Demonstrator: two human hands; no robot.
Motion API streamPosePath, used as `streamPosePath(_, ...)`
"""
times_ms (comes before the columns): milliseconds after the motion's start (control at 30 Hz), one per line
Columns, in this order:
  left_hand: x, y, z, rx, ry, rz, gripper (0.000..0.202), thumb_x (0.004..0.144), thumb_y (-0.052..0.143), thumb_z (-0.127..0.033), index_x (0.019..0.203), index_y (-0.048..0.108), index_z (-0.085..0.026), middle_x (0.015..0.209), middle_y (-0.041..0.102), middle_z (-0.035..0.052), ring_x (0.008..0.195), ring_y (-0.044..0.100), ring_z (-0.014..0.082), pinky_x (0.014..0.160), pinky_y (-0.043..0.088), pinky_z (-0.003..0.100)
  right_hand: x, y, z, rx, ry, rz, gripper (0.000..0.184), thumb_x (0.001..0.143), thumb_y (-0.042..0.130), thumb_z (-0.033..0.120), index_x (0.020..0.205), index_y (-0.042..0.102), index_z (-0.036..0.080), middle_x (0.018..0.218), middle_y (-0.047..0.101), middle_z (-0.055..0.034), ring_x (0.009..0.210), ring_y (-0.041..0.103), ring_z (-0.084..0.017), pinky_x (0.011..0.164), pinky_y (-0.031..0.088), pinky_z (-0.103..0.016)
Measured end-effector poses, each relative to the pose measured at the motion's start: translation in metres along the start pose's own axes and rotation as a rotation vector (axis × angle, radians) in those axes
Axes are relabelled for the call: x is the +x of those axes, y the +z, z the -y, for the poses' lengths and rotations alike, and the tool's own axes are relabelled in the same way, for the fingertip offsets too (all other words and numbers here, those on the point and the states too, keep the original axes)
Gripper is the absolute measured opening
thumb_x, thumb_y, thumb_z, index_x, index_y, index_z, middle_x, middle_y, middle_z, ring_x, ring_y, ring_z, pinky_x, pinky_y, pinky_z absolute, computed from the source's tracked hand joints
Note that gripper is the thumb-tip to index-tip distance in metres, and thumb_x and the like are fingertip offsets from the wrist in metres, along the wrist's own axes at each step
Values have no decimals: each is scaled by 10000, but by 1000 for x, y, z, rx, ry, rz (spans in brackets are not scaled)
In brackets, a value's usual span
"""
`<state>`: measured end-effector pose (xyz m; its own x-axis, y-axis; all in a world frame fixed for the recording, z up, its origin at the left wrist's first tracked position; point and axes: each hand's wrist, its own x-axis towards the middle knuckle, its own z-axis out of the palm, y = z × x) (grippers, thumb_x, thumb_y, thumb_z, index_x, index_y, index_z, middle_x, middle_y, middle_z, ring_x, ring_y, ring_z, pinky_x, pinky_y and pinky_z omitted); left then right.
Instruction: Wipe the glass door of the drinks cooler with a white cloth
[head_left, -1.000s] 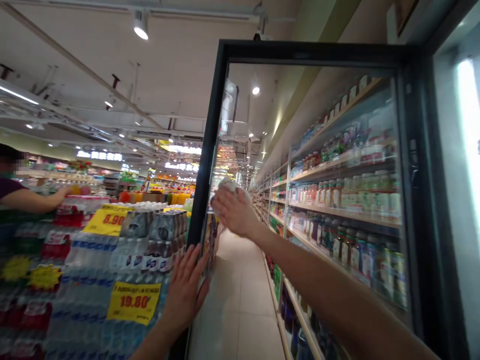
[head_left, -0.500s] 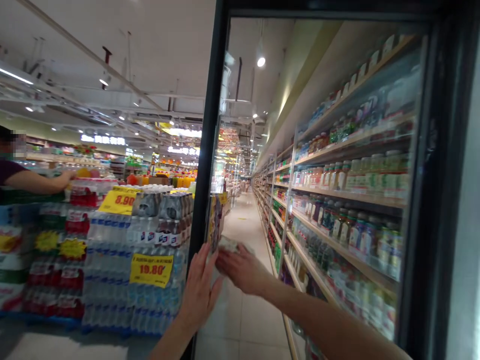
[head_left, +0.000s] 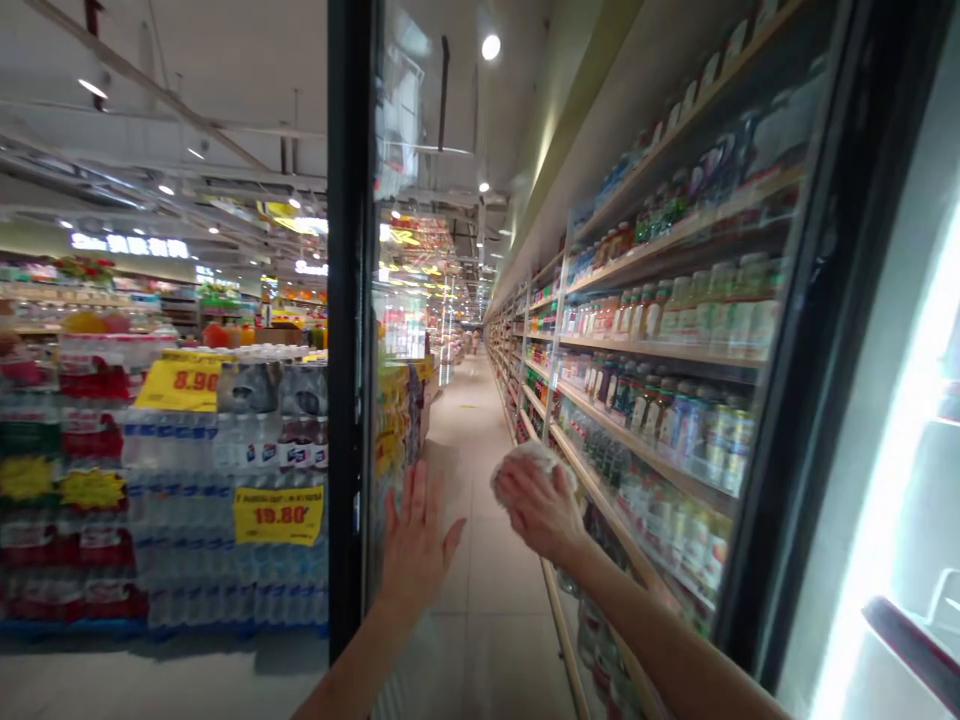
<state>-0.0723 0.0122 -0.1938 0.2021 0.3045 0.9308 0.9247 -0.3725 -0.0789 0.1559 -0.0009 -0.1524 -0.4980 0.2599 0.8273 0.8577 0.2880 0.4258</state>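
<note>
My right hand [head_left: 546,508] presses a pale, bunched cloth [head_left: 501,478] against the glass pane [head_left: 457,640] of a dark-framed door. Most of the cloth is hidden under the palm and fingers. To its left, my left hand [head_left: 417,535] is open, fingers spread and thumb out, palm toward the same pane and holding nothing. It sits just right of the black door frame [head_left: 349,400]. Through or reflected in the glass, several shelves of bottles [head_left: 667,410] show at the right.
Left of the door stand stacked packs of bottled drinks [head_left: 195,520] with a yellow price sign [head_left: 277,515] on them. A bright lit edge [head_left: 885,480] runs down the far right. The tiled floor [head_left: 225,680] shows below the stacks.
My right hand has moved right with the cloth, away from my left hand. My left hand stays open near the frame. The view has shifted right, and the person at the far left is largely out of view.
</note>
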Motion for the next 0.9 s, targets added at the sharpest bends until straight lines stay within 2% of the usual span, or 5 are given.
streamPosePath(167, 1, 8, -14, 6, -60, -42, 748, 896, 345, -501, 1436, 113, -39, 1467, 201, 273, 1391, 89, 358, 1049, 205, 609, -11, -23, -65, -229, 742, -321, 558, 881, 350, 313, 1411, 292, 147, 1417, 344, -226, 1350, 245, -360, 987, 235, -646)
streamPosePath(400, 1, 11, -20, -6, -79, -96, 778, 888, 328, -541, 1443, 82, -54, 1468, 192, 277, 1387, 112, 367, 1049, 188, 624, 5, 4, 11, -8, 141, -36, 483, 855, 421, 274, 1338, 408, 276, 1335, 505, -84, 1314, 350, -254, 1068, 210, -527)
streamPosePath(633, -1, 13, -19, -6, -83, -81, 763, 890, 341, -527, 1442, 103, -57, 1474, 187, 265, 1388, 104, 362, 1058, 187, 613, -48, -20, -65, -291, 735, -355, 582, 886, 366, 257, 1441, 214, 169, 1416, 348, -234, 1352, 257, -351, 961, 277, -638)
streamPosePath(800, 0, 15, -17, 1, -94, -107, 751, 890, 319, -544, 1421, 192, -29, 1463, 219, 263, 1386, 127, 352, 1073, 165, 605, -28, 2, -15, -164, 415, -170, 487, 870, 417, 234, 1355, 387, 198, 1353, 470, -152, 1359, 266, -273, 1049, 219, -544)
streamPosePath(900, 0, 14, -16, 25, -82, -106, 750, 897, 276, -551, 1417, 196, -16, 1455, 233, 270, 1387, 123, 350, 1071, 178, 600, -41, 3, -22, -140, 337, -182, 433, 861, 430, 229, 1293, 462, 210, 1318, 513, -115, 1334, 315, -243, 1070, 195, -508)
